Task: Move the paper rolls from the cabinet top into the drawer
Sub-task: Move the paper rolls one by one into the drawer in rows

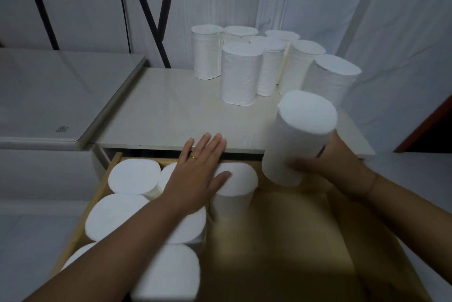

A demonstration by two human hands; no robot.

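Several white paper rolls (241, 74) stand upright at the back right of the pale cabinet top (171, 115). Below it the wooden drawer (293, 240) is pulled out, with several rolls (133, 175) standing in its left half. My right hand (325, 157) grips one white paper roll (299, 141), tilted, above the drawer's far right corner. My left hand (198, 172) lies flat with fingers spread over the rolls at the drawer's back, its thumb on the roll (238, 179) in the middle and its fingertips reaching the cabinet's front edge.
A lower grey table top (49, 96) adjoins the cabinet on the left. Black metal rods (159, 15) lean against the white wall behind. A white curtain (391, 32) hangs at the right. The drawer's right half shows bare wood.
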